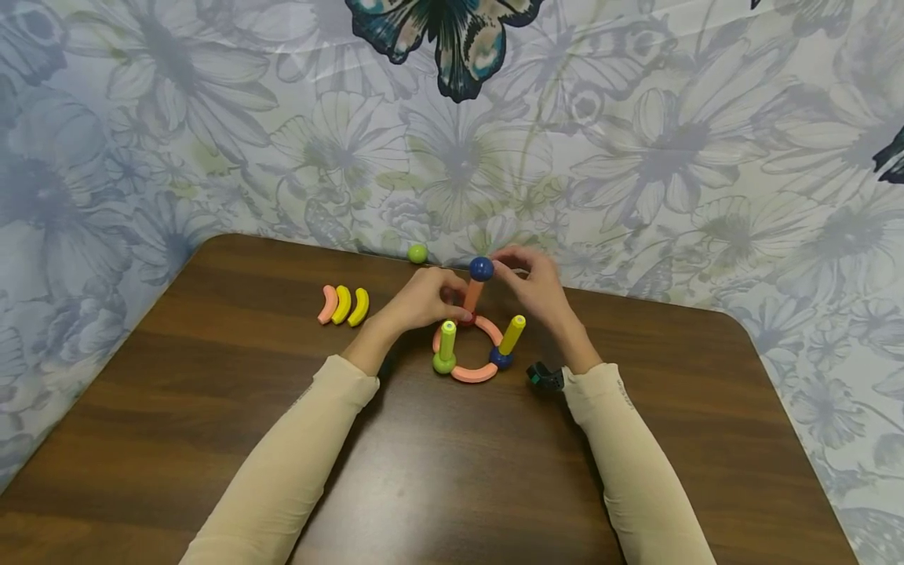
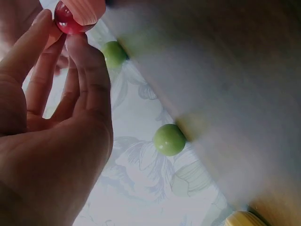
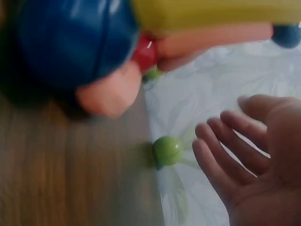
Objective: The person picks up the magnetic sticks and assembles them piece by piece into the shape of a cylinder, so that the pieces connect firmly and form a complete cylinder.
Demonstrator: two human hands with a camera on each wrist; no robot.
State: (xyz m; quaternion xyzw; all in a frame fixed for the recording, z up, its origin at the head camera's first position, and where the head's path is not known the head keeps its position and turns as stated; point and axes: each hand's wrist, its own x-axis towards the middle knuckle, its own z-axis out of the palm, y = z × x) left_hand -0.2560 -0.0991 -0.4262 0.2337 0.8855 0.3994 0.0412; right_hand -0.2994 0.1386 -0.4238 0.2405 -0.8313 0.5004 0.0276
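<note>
A ring of curved pink pieces (image 1: 475,375) joined by balls lies on the table. On its far side, my left hand (image 1: 425,300) pinches the red ball (image 2: 70,21) between thumb and fingertips. From that ball rises a pink-orange stick (image 1: 473,297), topped by a dark blue ball (image 1: 482,268). My right hand (image 1: 538,289) is beside this top ball, its fingers relaxed and apart from it in the right wrist view. A green ball (image 1: 443,363) with a yellow-green stick (image 1: 448,339) and a blue ball (image 1: 501,359) with a yellow stick (image 1: 513,335) stand at the ring's near corners.
Left of the ring lie a pink curved piece (image 1: 328,304) and two yellow curved pieces (image 1: 342,304). A loose green ball (image 1: 417,253) sits by the table's far edge, against the flowered wall covering (image 1: 318,157). A dark strap (image 1: 545,377) hangs at the right wrist.
</note>
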